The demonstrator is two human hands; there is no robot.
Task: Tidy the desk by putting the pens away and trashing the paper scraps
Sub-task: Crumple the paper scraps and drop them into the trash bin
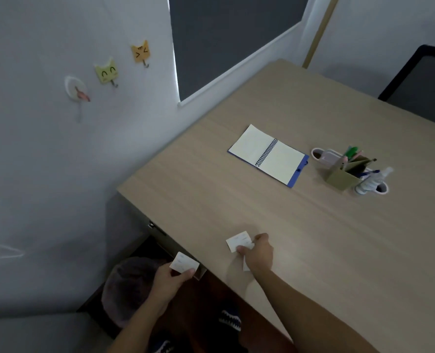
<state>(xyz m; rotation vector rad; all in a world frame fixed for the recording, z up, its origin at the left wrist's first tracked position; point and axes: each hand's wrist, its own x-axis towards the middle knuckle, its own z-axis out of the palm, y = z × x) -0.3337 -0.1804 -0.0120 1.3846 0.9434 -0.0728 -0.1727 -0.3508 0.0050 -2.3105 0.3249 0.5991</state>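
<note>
each hand (171, 277) (258, 254) pinches a paper scrap (184, 262) (239, 241), open notebook (267, 155) and pen holder (343, 171) well beyond.

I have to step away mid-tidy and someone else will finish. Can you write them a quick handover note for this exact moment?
Left hand: grip shut on a paper scrap, held off the desk edge above the dark bin.
Right hand: grip on another scrap on the desk; possibly one more under the palm.
Done: pens stand in the holder.
Left: drop both scraps in the bin. The open notebook is untouched.
</note>
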